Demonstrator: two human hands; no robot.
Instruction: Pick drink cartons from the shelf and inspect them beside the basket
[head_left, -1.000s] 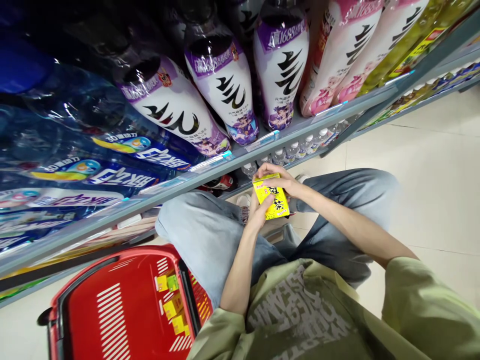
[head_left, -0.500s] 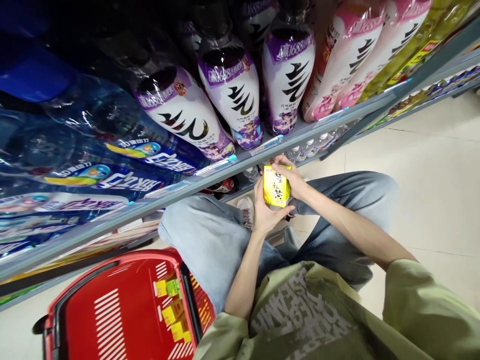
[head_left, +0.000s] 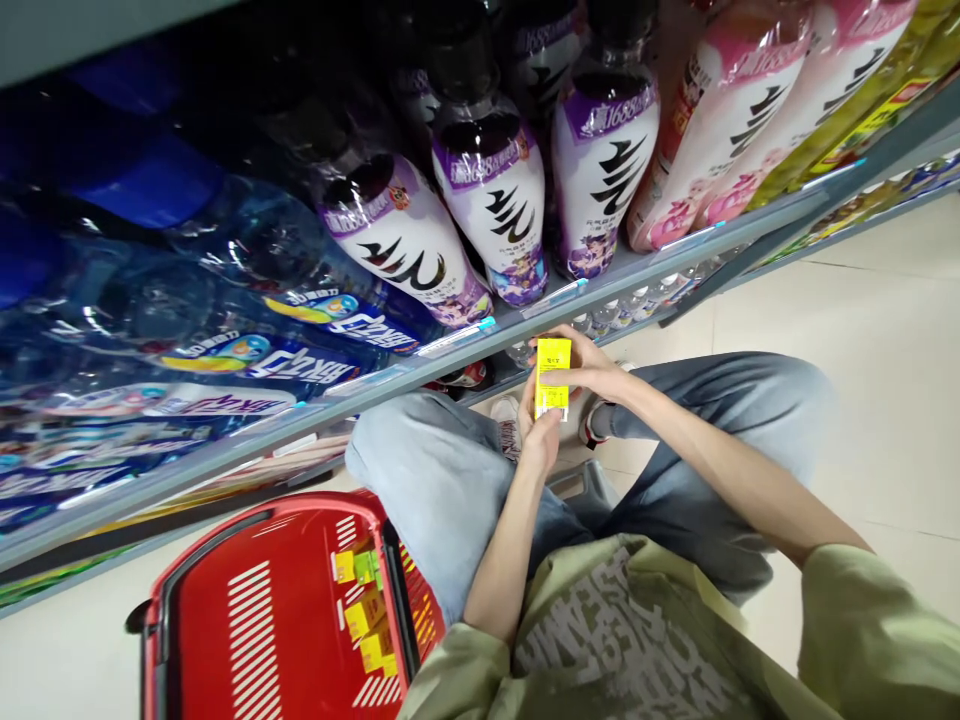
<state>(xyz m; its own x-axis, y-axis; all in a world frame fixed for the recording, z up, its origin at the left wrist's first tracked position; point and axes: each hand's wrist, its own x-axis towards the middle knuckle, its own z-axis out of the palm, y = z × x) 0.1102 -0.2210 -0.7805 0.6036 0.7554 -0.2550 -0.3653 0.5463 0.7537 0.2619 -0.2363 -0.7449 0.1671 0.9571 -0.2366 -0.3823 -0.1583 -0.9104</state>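
While our left hand (head_left: 541,436) and right hand (head_left: 592,368) hold the yellow drink carton (head_left: 553,398) near the shelf edge (head_left: 517,328), we judge it light, squeezable, best gripped by its sides.

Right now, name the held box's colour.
The box is yellow with dark print; head view shows it.
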